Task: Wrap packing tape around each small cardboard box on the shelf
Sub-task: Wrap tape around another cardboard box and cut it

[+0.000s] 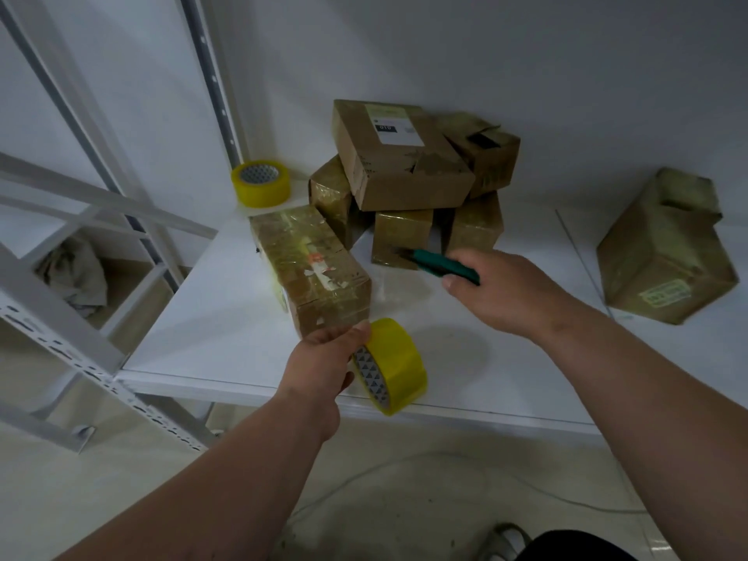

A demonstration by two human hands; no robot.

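White shelf [226, 342] seen from above, with both of the person's forearms reaching in from below. The left hand [324, 358] grips a yellow roll of packing tape [394, 368] at the front edge of the shelf: the thumb lies over the roll's outer rim, and the other fingers, curled toward its patterned core, are hidden behind the hand. The roll stands on edge, its open core facing left and toward the viewer. Just beyond it lies a long tape-wrapped box [309, 267], its glossy surface already covered in tape; its long axis runs from the near right to the far left, one short end facing the left hand and touching the thumb. The right hand [506, 289] holds a green utility knife [441, 265], fingers curled round the handle, thumb along its near side; the blade end points left and slightly away, toward a small wrapped box [398, 236]. Behind, a heap of small boxes: a plain labelled box [400, 155] rests tilted on top of several taped ones. A second tape roll [261, 182] lies flat at the back left corner. A larger worn box [664, 253] stands apart at the right. None of the boxes shows its contents.
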